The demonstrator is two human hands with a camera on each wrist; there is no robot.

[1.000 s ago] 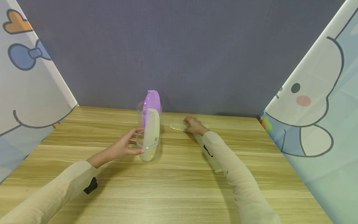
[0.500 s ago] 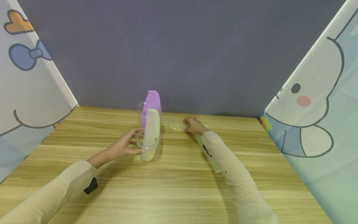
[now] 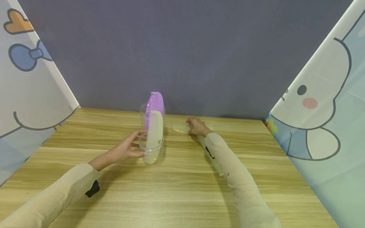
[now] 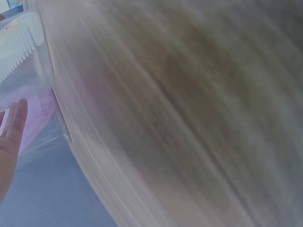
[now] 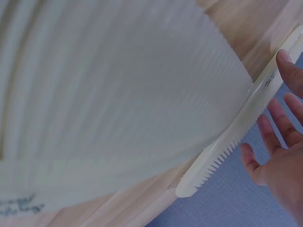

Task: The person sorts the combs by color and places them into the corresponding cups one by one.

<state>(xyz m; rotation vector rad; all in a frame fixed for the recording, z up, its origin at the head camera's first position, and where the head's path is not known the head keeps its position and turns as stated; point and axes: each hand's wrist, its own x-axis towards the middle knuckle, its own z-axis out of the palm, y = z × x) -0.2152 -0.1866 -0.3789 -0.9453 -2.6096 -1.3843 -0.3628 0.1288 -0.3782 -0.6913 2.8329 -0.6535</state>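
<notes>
My left hand grips the side of a clear plastic cup, thumb in front and fingers behind. A pale yellow-green comb stands upright in that cup. Right behind it, a second clear cup holds a purple comb. Farther right, my right hand pinches a pale comb lying flat near the back edge, its thumb at the front edge and fingers at the teeth. In the right wrist view that comb runs under the thumb and fingertips.
Another pale comb lies diagonally on the wooden table, partly under my right forearm; it fills much of the right wrist view. A dark grey panel rises behind the table. Cartoon-printed sheets flank both sides.
My right forearm has shifted slightly to the left, its hand staying at the flat comb. The left hand, cups and combs hold their places.
</notes>
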